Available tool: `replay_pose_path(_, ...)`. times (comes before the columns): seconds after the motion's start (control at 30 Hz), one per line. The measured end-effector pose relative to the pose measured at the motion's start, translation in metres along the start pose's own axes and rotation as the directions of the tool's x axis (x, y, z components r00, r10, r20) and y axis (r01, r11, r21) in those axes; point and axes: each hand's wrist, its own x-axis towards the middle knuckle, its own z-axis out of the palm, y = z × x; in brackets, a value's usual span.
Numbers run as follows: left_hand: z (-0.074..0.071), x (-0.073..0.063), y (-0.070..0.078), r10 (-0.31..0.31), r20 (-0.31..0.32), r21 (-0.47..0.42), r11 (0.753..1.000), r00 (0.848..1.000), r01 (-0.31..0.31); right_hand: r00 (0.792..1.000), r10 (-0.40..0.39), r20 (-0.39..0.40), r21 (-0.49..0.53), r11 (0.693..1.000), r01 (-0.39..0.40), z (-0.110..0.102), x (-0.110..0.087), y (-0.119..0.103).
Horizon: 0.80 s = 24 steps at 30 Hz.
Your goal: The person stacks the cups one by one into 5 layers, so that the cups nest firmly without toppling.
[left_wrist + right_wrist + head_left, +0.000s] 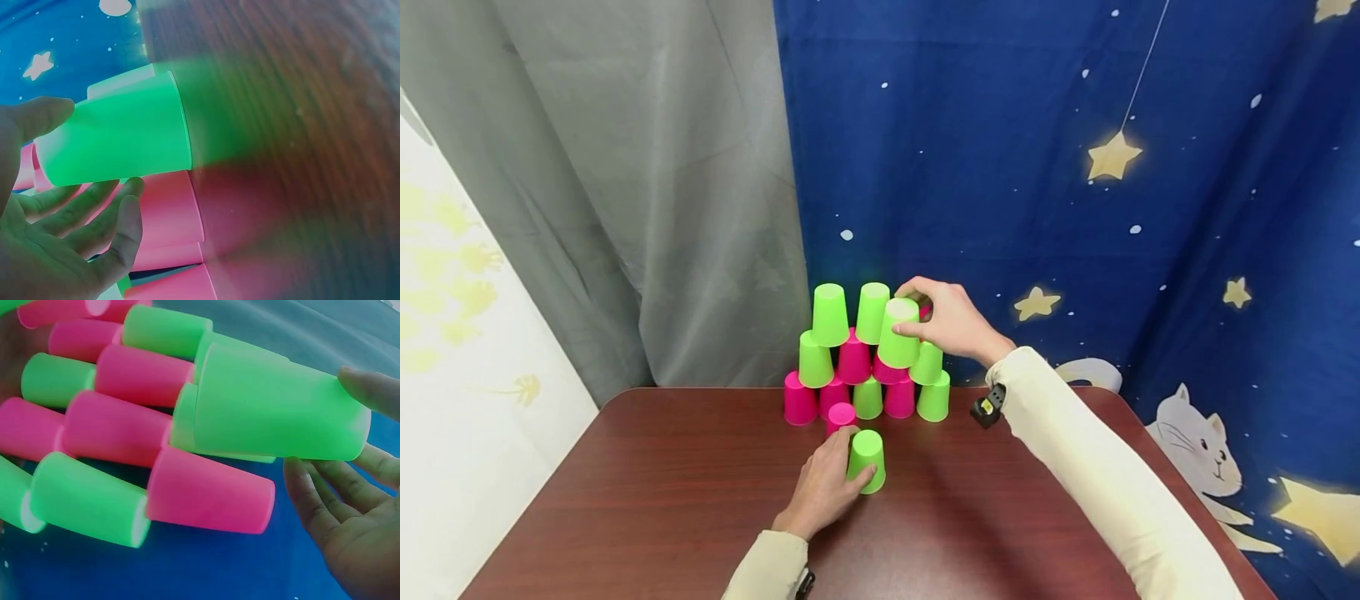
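Observation:
My right hand point(955, 321) pinches an upside-down green cup point(898, 350) between thumb and fingers, in front of the upper right of a cup pyramid. In the right wrist view this cup point(269, 403) overlaps other green cups, and a pink cup point(212, 490) of the stack shows close below it. Down on the table, my left hand point(822, 492) grips another upside-down green cup point(868, 458), thumb on one side and fingers on the other. Just behind that one stands a pink cup point(841, 414), partly hidden by the left hand.
The pyramid rises in three rows of pink and green cups, with a pink cup point(800, 400) at its lower left and a green cup point(934, 398) at its lower right. It stands near the far edge of the brown table point(685, 483). A blue curtain point(970, 167) hangs behind.

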Motion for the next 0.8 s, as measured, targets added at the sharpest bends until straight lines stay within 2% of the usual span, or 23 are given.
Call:
replay_pose_path(0.33,0.001,-0.001,0.0,-0.018,0.013,-0.017,1.0,1.0,0.019,1.0,0.004,0.017,-0.004,1.0,-0.004,-0.025,0.017,-0.01)
replay_pose_path(0.6,0.002,-0.003,0.0,-0.02,0.002,-0.031,0.999,1.0,0.02,0.999,0.018,-0.027,-0.007,1.0,-0.019,-0.043,0.039,-0.022)
replay_pose_path(0.8,0.003,-0.003,-0.001,-0.005,0.0,-0.03,1.0,1.0,0.005,0.997,0.048,-0.054,-0.025,0.998,-0.049,-0.046,0.055,-0.025)
